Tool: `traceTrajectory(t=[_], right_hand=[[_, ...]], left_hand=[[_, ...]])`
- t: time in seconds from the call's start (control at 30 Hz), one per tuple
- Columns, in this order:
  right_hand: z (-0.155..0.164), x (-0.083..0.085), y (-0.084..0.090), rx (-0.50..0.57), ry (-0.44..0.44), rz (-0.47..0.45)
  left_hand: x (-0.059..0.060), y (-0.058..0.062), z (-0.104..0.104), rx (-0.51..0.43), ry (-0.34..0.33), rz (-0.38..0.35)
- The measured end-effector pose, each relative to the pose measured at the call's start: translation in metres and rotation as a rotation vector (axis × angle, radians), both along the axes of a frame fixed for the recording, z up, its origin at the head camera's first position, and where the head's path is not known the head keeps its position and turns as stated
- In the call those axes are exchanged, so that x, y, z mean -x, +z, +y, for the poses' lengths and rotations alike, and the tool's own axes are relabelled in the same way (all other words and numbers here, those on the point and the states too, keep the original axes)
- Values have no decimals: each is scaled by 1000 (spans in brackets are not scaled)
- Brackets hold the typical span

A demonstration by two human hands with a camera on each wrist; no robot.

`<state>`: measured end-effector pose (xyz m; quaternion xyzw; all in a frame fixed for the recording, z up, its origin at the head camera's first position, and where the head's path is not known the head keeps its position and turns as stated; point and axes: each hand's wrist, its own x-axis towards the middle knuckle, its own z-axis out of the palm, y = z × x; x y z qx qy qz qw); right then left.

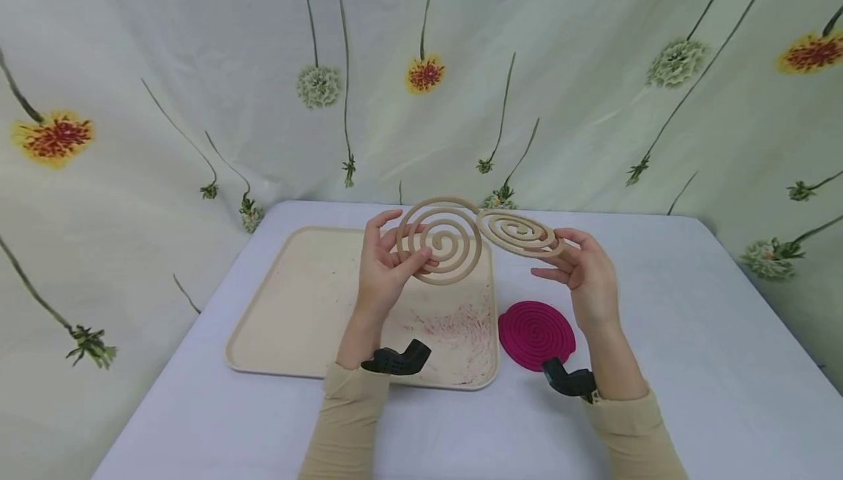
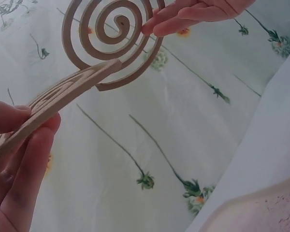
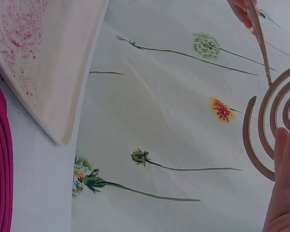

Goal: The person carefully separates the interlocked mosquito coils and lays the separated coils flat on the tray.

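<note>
two tan spiral coils, held apart, touching

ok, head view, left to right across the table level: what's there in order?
Beige tray → left hand → tan coil it holds → second tan coil → right hand. The magenta coil lies on the table below, between the hands.

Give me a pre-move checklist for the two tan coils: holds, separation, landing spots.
1. Left hand holds the upright tan coil: ok.
2. Right hand pinches the flat tan coil at its edge: ok.
3. Coils fully apart: not ok, their outer ends still meet between the hands.
4. Cracks in either coil: cannot tell.
5. Tray has bare room below the hands: ok, though dusted with red powder.
6. Magenta coil lies on the table, off the tray: ok.
</note>
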<state>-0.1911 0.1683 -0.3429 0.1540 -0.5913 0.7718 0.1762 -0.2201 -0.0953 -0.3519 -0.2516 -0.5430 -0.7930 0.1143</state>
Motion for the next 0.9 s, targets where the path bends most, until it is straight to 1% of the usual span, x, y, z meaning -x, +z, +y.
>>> traceTrajectory(t=[0.03, 0.13, 0.33, 0.4, 0.47, 0.57, 0.67, 0.77, 0.83, 0.87, 0.9], right_hand=[[-1, 0, -1, -13, 0, 3], [-3, 2, -3, -66, -49, 14], [-8, 15, -11, -112, -189, 43], [-10, 21, -15, -126, -211, 36], [-12, 26, -19, -149, -219, 8], [-16, 33, -25, -180, -201, -37], [-22, 39, -31, -190, -159, -89], [-29, 46, -38, -204, -119, -158], [-34, 52, -44, -188, -98, -210], [-33, 60, -53, -158, -63, -216], [-34, 63, -55, -150, -53, -249]], left_hand=[[1, -1, -2, 0, 2, -6], [4, -4, -8, 3, 14, -29], [12, -12, -23, 32, 37, -76], [14, -15, -28, 54, 54, -102], [18, -18, -33, 72, 70, -136], [24, -25, -39, 80, 89, -200], [31, -32, -44, 80, 96, -264], [37, -41, -47, 105, 104, -322], [41, -46, -49, 138, 116, -360], [42, -49, -51, 150, 123, -380], [44, -52, -52, 161, 131, -397]])
